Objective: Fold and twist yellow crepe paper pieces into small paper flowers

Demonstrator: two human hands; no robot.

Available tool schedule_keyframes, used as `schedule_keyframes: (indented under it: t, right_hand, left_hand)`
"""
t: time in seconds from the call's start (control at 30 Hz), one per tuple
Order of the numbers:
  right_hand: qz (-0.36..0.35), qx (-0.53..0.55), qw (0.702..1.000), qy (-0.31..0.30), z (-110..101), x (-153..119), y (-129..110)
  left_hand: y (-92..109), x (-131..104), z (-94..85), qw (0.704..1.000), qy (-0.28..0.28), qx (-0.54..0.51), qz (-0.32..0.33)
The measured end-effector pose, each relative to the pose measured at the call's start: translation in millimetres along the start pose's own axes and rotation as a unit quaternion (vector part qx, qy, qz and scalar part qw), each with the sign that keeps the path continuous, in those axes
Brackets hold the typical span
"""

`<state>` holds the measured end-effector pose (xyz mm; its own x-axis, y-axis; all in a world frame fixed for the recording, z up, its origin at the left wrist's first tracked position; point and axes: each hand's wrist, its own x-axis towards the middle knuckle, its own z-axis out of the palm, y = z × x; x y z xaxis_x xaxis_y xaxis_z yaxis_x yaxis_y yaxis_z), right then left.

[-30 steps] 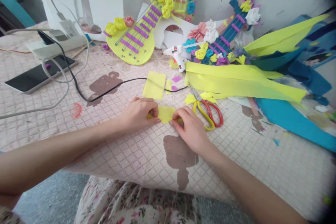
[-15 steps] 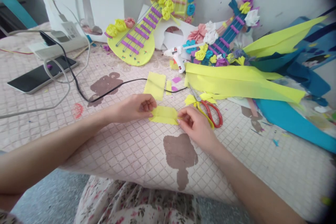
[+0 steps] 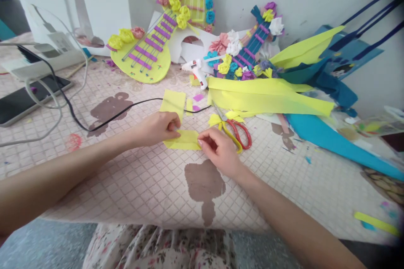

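Note:
A small yellow paper piece (image 3: 186, 139) with a folded edge lies between my hands on the quilted cloth. My left hand (image 3: 160, 128) pinches its left end, fingers curled. At the right end, my right hand (image 3: 217, 147) pinches the edge between thumb and fingers. Behind my left hand lies another yellow rectangle (image 3: 173, 101), with a narrow yellow strip (image 3: 189, 106) beside it. Scissors (image 3: 243, 132) with red and yellow handles rest just beyond my right hand, near some yellow scraps.
A white glue gun (image 3: 197, 71) stands behind, its black cable (image 3: 142, 103) crossing the table. Yellow paper strips (image 3: 268, 96) and blue paper (image 3: 331, 138) lie right. Decorated paper instruments (image 3: 145, 56) lean at the back. A phone (image 3: 28, 98) and power strip (image 3: 41, 61) are left.
The view has turned to the right, so the table's things appear further left. My left hand now covers more of the paper's left end; both hands still pinch it.

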<state>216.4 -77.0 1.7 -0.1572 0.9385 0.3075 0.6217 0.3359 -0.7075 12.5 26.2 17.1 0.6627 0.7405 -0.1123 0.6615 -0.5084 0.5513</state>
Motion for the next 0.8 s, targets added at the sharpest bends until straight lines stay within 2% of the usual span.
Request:
schedule_keyframes:
  t: [0.13, 0.23, 0.33, 0.4, 0.5, 0.57, 0.63, 0.7, 0.8]
  right_hand:
    - [-0.009, 0.005, 1.000, 0.007, 1.2, -0.6, 1.1]
    - [-0.011, 0.020, 0.999, 0.036, 3.2, -0.8, -0.8]
    - [-0.018, 0.030, 0.997, 0.071, 4.7, -1.6, -5.1]
    - [-0.031, 0.020, 0.996, 0.080, 5.7, -2.9, -7.8]
    - [-0.054, -0.004, 0.997, 0.060, 8.7, -5.1, -9.5]
    - [-0.067, -0.028, 0.997, 0.036, 11.5, -5.7, -9.3]
    - [-0.077, -0.057, 0.995, 0.019, 14.4, -5.3, -8.6]
    - [-0.081, -0.086, 0.993, 0.015, 16.5, -4.4, -8.0]
    - [-0.086, -0.126, 0.988, 0.006, 17.2, -3.2, -7.2]
  left_hand:
    - [-2.6, -4.6, -2.4, 1.000, -0.004, -0.020, 0.005]
    - [-5.9, -7.9, -5.1, 0.999, 0.031, -0.037, 0.006]
    - [-6.2, -11.0, -5.4, 0.988, 0.055, -0.141, -0.024]
    - [-2.3, -13.6, -2.1, 0.958, 0.022, -0.278, -0.060]
    - [9.7, -18.1, 7.7, 0.867, -0.033, -0.480, -0.127]
    - [18.8, -21.4, 14.9, 0.808, -0.041, -0.568, -0.152]
    - [25.8, -24.3, 21.2, 0.766, -0.043, -0.619, -0.165]
    - [29.5, -26.6, 25.8, 0.742, -0.049, -0.648, -0.165]
    - [30.2, -28.8, 29.6, 0.735, -0.055, -0.662, -0.136]
